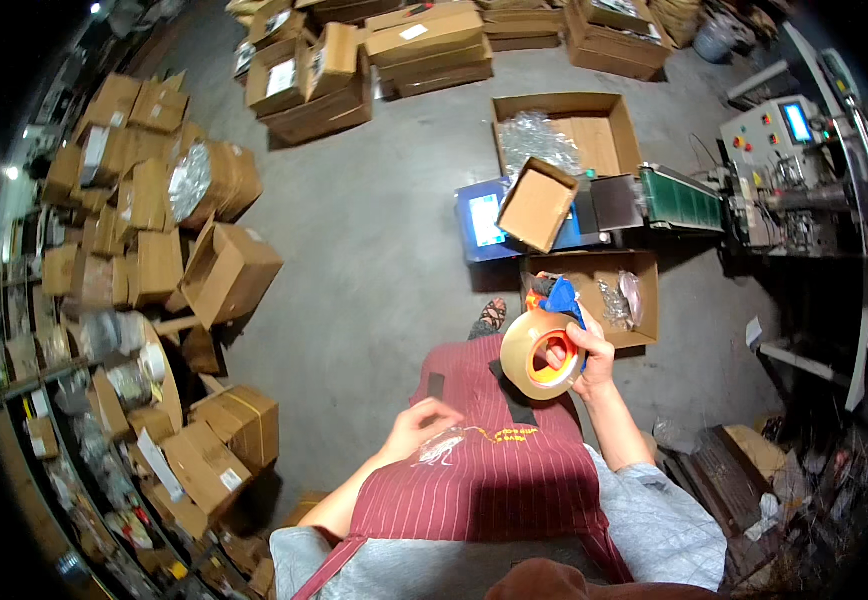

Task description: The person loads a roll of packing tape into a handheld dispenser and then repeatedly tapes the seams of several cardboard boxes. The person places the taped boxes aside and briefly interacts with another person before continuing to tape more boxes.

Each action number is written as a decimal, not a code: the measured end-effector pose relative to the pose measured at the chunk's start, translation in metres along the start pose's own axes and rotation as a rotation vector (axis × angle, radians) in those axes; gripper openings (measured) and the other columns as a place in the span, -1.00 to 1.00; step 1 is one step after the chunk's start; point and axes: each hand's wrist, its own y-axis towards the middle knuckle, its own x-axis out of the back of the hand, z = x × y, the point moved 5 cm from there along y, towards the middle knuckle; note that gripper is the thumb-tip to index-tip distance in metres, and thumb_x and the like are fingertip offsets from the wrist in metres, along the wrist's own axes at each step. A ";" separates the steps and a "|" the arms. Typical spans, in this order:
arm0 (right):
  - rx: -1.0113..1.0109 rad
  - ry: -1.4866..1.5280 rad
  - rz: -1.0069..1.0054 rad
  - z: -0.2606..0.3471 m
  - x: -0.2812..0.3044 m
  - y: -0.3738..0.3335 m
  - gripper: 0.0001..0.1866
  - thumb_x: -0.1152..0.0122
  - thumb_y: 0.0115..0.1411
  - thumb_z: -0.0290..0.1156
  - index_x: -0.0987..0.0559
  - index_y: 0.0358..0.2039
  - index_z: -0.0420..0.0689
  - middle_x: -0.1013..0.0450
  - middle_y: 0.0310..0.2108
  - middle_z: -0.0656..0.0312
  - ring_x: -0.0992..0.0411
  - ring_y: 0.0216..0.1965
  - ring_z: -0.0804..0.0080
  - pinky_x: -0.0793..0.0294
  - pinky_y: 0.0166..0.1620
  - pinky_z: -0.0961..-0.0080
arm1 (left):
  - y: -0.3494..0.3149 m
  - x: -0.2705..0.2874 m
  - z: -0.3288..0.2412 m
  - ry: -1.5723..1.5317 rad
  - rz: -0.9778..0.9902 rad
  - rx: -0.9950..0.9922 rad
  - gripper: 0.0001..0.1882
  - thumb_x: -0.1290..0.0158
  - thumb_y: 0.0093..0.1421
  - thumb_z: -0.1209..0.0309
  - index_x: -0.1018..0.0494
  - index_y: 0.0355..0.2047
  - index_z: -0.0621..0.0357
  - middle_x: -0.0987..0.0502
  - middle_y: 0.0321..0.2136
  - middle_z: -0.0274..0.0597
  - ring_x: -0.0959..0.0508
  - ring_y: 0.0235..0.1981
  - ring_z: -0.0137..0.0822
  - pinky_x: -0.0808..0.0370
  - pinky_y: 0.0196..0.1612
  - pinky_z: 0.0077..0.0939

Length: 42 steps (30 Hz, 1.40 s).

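Observation:
My right hand is closed around a tape dispenser, with its fingers reaching into the orange core of the roll. The dispenser's blue head points away from me, and the wide roll of packing tape faces left. In front of my apron, my left hand hovers apart from the dispenser. Its fingers are smeared by motion, so I cannot make out whether they hold anything. A whitish patch shows on the apron beside that hand.
Ahead, a small open carton rests on a blue machine with a lit screen. A green conveyor belt leads to a larger machine. Open boxes flank it. Stacked cartons line the left side.

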 end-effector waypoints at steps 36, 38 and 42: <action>0.043 0.332 -1.211 -0.135 0.112 0.026 -0.52 -0.21 0.01 -0.55 -0.49 0.02 -0.22 -0.52 -0.16 0.21 -0.51 -0.13 0.36 -0.48 0.00 0.43 | 0.476 0.072 0.104 0.778 0.436 0.185 -0.72 -0.04 0.27 0.20 -0.59 -0.15 0.06 -0.64 -0.21 0.05 -0.62 -0.12 0.07 -0.51 -0.01 -0.12; 0.070 0.325 -1.225 -0.139 0.107 0.044 -0.47 -0.21 0.02 -0.54 -0.45 0.08 -0.22 -0.51 -0.12 0.20 -0.51 -0.09 0.37 -0.47 0.03 0.43 | 0.511 0.086 0.104 0.779 0.337 0.219 -0.71 -0.03 0.30 0.18 -0.58 -0.14 0.06 -0.64 -0.19 0.04 -0.61 -0.11 0.10 -0.52 -0.02 -0.10; 0.075 0.336 -1.202 -0.148 0.098 0.079 -0.22 -0.36 -0.06 -0.49 -0.28 0.22 -0.24 -0.48 -0.06 0.10 -0.50 -0.02 0.27 -0.46 0.10 0.29 | 0.568 0.110 0.124 0.648 0.324 0.367 -0.39 -0.12 0.25 -0.08 -0.48 -0.14 0.35 -0.63 -0.35 0.11 -0.66 -0.39 -0.13 -0.58 -0.29 -0.23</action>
